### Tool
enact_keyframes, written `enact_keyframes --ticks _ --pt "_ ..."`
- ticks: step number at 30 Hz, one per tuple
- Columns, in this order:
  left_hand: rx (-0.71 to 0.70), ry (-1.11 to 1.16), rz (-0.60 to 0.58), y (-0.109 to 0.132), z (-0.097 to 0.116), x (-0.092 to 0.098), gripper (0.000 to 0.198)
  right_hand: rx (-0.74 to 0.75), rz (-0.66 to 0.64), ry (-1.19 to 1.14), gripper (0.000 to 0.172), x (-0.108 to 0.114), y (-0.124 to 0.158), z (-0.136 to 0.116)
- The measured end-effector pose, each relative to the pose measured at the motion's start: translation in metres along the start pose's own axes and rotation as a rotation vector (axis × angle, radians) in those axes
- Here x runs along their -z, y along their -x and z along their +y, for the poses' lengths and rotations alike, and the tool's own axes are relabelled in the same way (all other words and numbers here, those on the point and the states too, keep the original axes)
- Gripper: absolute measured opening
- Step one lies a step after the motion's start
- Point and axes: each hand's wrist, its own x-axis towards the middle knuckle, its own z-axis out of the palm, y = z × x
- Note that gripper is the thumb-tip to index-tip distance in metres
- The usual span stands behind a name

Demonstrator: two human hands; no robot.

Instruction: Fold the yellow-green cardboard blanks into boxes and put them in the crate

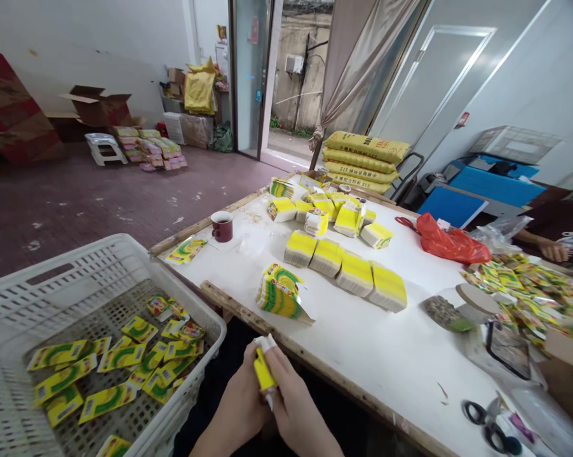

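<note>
Between my left hand point(242, 395) and my right hand point(296, 397), just off the table's front edge, is a small yellow and white packet point(264, 373). Fingers of both hands are closed round it, so much of it is hidden. Beyond them on the white table point(439, 355) stands a fanned stack of yellow-green printed packets point(281, 292). Behind that stack lies a row of several yellow-topped bundles point(346, 270). To my left, a white plastic crate point(124, 247) holds loose yellow-green packets point(119, 358).
More yellow bundles point(348, 216) lie at the table's far end, near a dark red mug point(222, 227). On the right are a red plastic bag point(451, 241), a packet heap point(534, 298), a lidded jar point(446, 312) and black-handled scissors point(486, 425). Another person's hand point(551, 249) rests at far right.
</note>
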Motion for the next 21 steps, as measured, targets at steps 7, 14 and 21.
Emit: enact_keyframes --ticks 7,14,21 --pt "0.038 -0.098 0.14 0.002 -0.001 0.016 0.052 0.129 0.004 0.253 0.063 0.01 -0.013 0.009" --pt "0.16 -0.208 -0.183 -0.001 0.023 0.047 0.053 0.076 -0.358 0.428 0.042 0.04 -0.025 -0.013" --pt "0.146 -0.173 -0.196 -0.005 0.03 0.042 0.055 0.078 -0.331 0.231 0.026 0.052 -0.031 -0.02"
